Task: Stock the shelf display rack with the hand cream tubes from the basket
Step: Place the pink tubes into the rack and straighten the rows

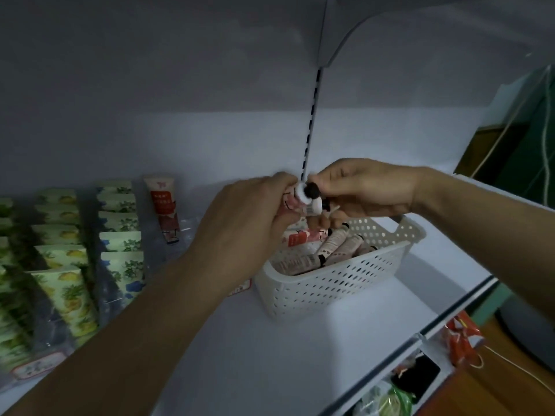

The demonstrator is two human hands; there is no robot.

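A white perforated basket [339, 283] stands on the white shelf [240, 340] and holds several pink hand cream tubes [336, 247] with black caps. Above the basket my left hand [252, 211] grips a bunch of pink tubes [289, 202], caps pointing right. My right hand [366, 190] pinches a tube at its black cap [312, 190], close against the left hand. One pink tube [165, 208] stands upright in the clear display rack [180, 235] at the left.
Rows of green and yellow patterned tubes [66, 265] fill the rack's left lanes. A slotted upright rail [312, 115] runs up the back wall. Red and green packets [459, 340] lie on the lower shelf at the right.
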